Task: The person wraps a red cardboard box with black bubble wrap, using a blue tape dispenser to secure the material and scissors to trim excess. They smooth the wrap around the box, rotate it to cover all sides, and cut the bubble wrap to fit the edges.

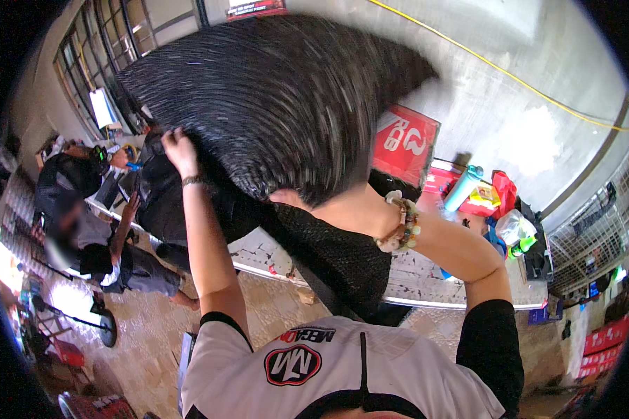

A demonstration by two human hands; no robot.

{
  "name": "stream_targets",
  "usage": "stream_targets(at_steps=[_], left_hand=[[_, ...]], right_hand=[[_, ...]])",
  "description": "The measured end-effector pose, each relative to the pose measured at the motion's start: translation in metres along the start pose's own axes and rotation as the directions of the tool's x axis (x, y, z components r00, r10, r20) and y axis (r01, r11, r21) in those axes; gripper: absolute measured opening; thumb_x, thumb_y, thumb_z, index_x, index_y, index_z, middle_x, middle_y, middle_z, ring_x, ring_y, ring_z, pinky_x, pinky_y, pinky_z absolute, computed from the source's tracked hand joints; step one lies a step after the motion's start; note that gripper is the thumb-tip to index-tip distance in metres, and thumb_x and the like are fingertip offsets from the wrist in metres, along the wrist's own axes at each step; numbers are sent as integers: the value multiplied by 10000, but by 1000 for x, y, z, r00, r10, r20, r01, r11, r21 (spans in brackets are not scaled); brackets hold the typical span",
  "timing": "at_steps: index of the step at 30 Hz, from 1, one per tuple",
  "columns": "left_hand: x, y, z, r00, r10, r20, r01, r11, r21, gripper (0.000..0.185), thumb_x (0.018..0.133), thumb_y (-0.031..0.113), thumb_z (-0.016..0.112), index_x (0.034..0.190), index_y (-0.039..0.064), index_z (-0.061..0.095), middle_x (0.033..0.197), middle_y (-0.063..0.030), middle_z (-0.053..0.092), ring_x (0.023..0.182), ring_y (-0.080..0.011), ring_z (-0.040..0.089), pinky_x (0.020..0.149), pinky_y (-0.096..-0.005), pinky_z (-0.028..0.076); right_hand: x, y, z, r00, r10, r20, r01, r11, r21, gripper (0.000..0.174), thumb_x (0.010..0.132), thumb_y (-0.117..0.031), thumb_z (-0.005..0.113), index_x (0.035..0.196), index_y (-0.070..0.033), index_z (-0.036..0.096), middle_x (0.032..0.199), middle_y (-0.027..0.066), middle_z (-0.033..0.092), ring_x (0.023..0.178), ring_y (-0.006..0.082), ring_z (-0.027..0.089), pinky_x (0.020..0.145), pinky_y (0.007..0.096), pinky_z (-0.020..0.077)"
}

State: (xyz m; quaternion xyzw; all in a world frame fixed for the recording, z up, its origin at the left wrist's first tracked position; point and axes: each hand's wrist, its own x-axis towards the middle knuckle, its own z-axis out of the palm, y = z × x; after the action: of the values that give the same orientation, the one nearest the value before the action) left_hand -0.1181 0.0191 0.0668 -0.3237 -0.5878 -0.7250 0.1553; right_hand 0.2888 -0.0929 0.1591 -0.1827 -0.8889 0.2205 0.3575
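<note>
A large black textured sheet (272, 99) is raised above the table and blurred by motion. My right hand (340, 207) grips its near edge, with the thumb showing in front and the other fingers mostly hidden. My left hand (180, 152) has curled fingers beside the sheet's left near edge, over black material; whether it pinches anything is unclear. Below that hand lies a bulky black bundle (162, 209). More black textured material (346, 251) hangs over the table's front edge, between my forearms.
The worn white table (424, 285) carries a red printed board (403, 146), a light-blue bottle (462, 188), a red bag (505, 191) and a clear plastic bag (514, 228) at right. Another person (99, 235) is at the left. A wire rack (582, 251) stands at far right.
</note>
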Motion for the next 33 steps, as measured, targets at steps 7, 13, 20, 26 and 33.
stream_targets(at_steps=[7,13,20,26,33], left_hand=[[110,55,-42,969,243,43,-230,952,-201,388,877,237,726,1111,-6,533,1052,-79,585,905,-140,540,822,-268,453],[86,22,76,696,421,581,-464,882,-83,237,872,190,715,929,62,524,779,-73,574,725,-172,551,705,-321,468],[47,17,111,688,132,713,-441,857,266,398,808,329,754,1013,34,582,1011,-147,694,861,-281,678,796,-373,510],[48,39,97,638,12,770,-503,764,405,400,785,283,753,1063,50,585,1004,-200,683,968,-348,655,850,-415,496],[46,46,76,644,60,763,-461,826,324,443,783,397,774,997,51,598,789,-161,678,757,-284,672,705,-392,509]], right_hand=[[-1,-21,-97,840,111,-530,-1,979,202,354,927,-293,613,943,60,633,837,225,680,779,311,683,709,399,509],[-38,48,-106,679,660,-320,-710,482,-514,606,913,-543,489,806,25,671,774,248,658,832,405,660,756,478,515],[-51,57,-134,737,224,-638,-665,410,-624,422,837,-488,657,937,-79,677,837,162,694,793,308,693,689,423,547],[-20,105,-89,750,586,-307,-632,497,-595,883,860,-724,419,1450,-69,371,1503,229,310,1412,400,248,1109,576,251],[-48,67,-72,741,604,-293,-574,344,-743,946,841,-773,373,1262,60,536,1361,297,461,1304,457,391,1085,639,219]])
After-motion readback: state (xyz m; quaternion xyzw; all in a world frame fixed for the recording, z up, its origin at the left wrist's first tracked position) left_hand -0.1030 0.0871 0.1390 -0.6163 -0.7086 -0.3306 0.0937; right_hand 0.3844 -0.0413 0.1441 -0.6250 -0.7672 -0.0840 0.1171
